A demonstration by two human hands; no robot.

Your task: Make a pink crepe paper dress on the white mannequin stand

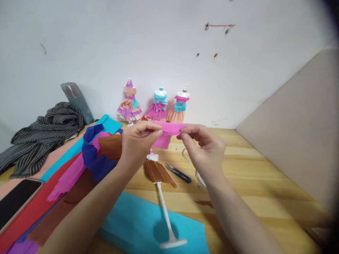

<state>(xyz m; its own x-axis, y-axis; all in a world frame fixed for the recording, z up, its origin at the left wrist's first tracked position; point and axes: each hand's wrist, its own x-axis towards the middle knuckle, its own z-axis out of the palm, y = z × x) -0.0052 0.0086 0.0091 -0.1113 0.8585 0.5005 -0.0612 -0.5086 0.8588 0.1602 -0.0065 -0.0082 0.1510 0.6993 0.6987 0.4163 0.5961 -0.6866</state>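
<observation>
A folded strip of pink crepe paper [169, 128] is stretched between my two hands, with a loose flap hanging below it. My left hand [139, 139] pinches its left end between thumb and fingers. At the other end, my right hand [203, 146] grips the paper the same way. Below them lies a small white dress-form stand [164, 208], tipped over, wearing a pleated brown paper skirt [158, 171]. Blue thread snips [178, 173] rest beside the skirt. A turquoise paper sheet [137, 218] lies under the stand's base.
Three dressed mini mannequins [160, 106] stand against the wall. Left are piled coloured crepe papers [71, 169], a phone [19, 201], a striped cloth [50, 130] and a leaning bottle [78, 102]. A roll of clear tape [200, 179] is partly behind my right hand.
</observation>
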